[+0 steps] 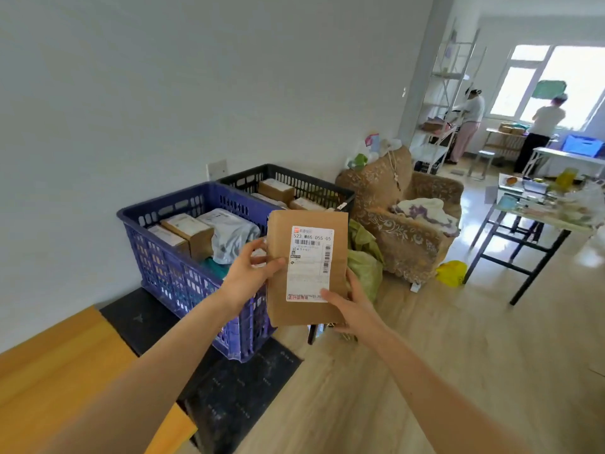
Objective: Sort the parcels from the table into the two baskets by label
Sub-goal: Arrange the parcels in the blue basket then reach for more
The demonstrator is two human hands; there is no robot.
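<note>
Reaching out with left hand (pixel 248 273) and right hand (pixel 352 309), both gripping a flat brown paper parcel (pixel 307 267), white label facing the camera. Left thumb pinching its left edge, right thumb pressing the label's lower corner, fingers curled behind. Beyond the fingertips, a blue slatted plastic basket (pixel 163 267) and a black slatted plastic basket (pixel 311 180), both holding parcels

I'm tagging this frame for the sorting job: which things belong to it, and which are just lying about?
Job: brown labelled parcel, gripped by left hand and right hand; blue basket; black basket; the boxes inside both.
Lying about: patterned armchair; green bags; yellow bag; cluttered table; metal shelving.
</note>
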